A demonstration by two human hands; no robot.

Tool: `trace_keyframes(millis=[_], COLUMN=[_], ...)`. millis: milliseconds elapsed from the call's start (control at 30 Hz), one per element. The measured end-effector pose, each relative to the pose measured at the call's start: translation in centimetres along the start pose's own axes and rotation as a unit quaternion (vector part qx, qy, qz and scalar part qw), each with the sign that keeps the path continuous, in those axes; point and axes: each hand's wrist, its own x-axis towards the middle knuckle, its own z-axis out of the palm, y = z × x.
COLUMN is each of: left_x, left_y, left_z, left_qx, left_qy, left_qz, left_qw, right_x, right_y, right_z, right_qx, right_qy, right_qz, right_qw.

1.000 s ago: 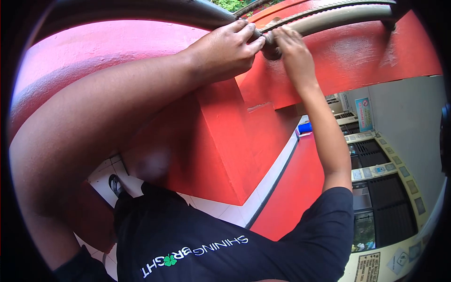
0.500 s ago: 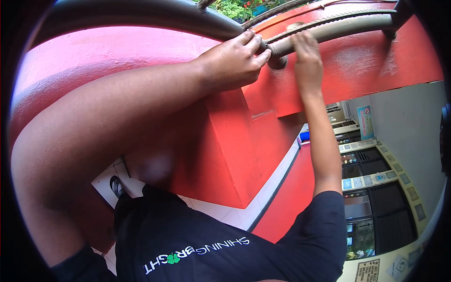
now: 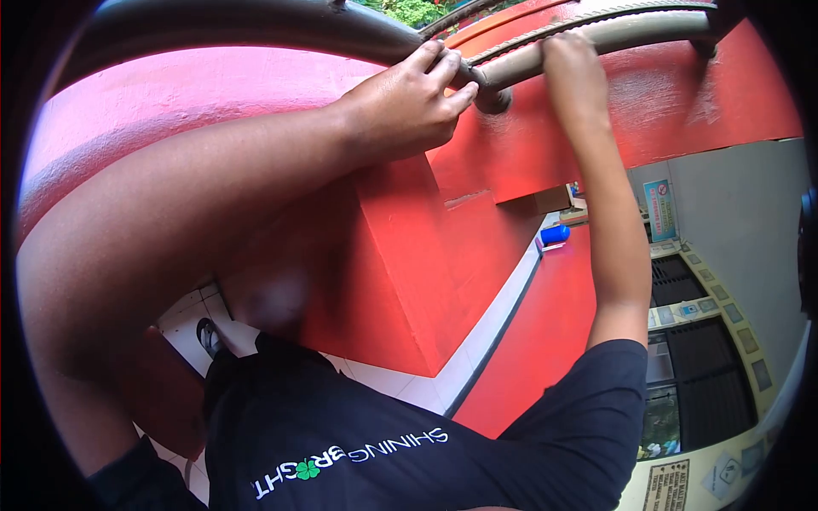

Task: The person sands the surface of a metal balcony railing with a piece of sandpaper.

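My left hand (image 3: 407,106) is closed at the joint of a dark metal railing (image 3: 256,24), its fingers bent over the pipe and the thumb near the round end fitting. Further right, my right hand (image 3: 578,75) lies closed over the browner pipe section (image 3: 635,32). Its fingertips point down behind the pipe, so whatever they may hold is hidden. A thin ridged rod or cord (image 3: 613,14) runs along the top of that section, passing by the right hand's knuckles.
Below the railing stands a red wall (image 3: 426,272) with a pink curved top (image 3: 213,85). White tiles (image 3: 409,393) edge a red floor (image 3: 528,341). A blue object (image 3: 555,234) and a brown box (image 3: 552,199) are farther off, near windows (image 3: 703,375) and a hanging sign (image 3: 659,209).
My right hand has shifted right along the pipe and turned, its fingers now more tucked in. My left hand has moved slightly left at the joint. The view has tilted a little.
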Motion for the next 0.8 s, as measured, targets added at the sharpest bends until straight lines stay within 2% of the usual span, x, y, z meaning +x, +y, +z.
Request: trace_keyframes(millis=[100,133,200,233,267,333,367,433,467,533,567,600,633,667,733,767,800], left_x=[0.0,0.2,0.0,0.0,-0.1,0.0,0.2,0.3,0.3,0.4,0.4,0.6,0.5,0.4,0.3,0.3,0.5], left_y=[-0.1,-0.5,-0.3,-0.2,0.0,0.1,-0.1,0.5,0.5,0.8,0.8,0.7,0.7,0.7,0.9,0.8,0.7], left_z=[-0.3,-0.4,-0.3,-0.3,-0.3,-0.4,-0.3,-0.3,-0.3,-0.5,-0.4,-0.3,-0.3,-0.3,-0.2,-0.2,-0.3], left_qx=[0.013,0.018,0.017,0.017,0.014,0.005,0.014,0.002,-0.001,0.005,0.003,0.005,0.006,0.008,0.008,0.012,0.013], left_qy=[-0.013,-0.012,0.011,-0.015,-0.013,-0.005,-0.003,-0.004,-0.005,-0.03,-0.031,-0.03,-0.035,-0.041,-0.046,-0.047,-0.048], left_qz=[0.004,0.004,0.007,0.007,0.006,0.002,0.005,0.002,0.002,-0.004,-0.001,0.004,0.005,0.003,0.0,0.004,0.007], left_qw=[1.0,1.0,1.0,1.0,1.0,1.0,1.0,1.0,1.0,1.0,1.0,1.0,0.999,0.999,0.999,0.999,0.999], right_x=[0.6,0.1,-2.6,-2.9,-3.6,-5.5,-5.7,-7.1,-6.2,-6.1,-6.6,-7.6,-8.0,-7.7,-7.2,-7.4,-7.4], right_y=[-0.3,-2.2,-3.6,-2.5,-2.7,-3.2,-3.7,-5.4,-3.9,-4.9,-5.2,-5.9,-6.5,-6.5,-6.1,-6.8,-6.3], right_z=[-0.8,-0.9,1.8,1.3,1.7,3.8,4.5,4.9,4.4,4.8,5.0,5.5,5.5,5.6,5.7,5.6,5.7], right_qx=[-0.039,0.037,0.231,0.114,0.113,0.085,0.084,0.18,0.19,0.257,0.255,0.253,0.248,0.25,0.232,0.229,0.229], right_qy=[-0.058,-0.152,-0.002,0.015,0.011,0.134,0.143,0.096,0.167,0.191,0.194,0.145,0.091,0.091,0.17,0.113,0.114], right_qz=[0.037,-0.079,-0.143,-0.04,-0.041,0.081,0.084,-0.053,0.066,0.255,0.259,0.119,-0.028,-0.03,0.103,-0.002,0.001], right_qw=[0.997,0.985,0.962,0.993,0.993,0.984,0.983,0.978,0.965,0.912,0.911,0.949,0.964,0.963,0.952,0.967,0.967])
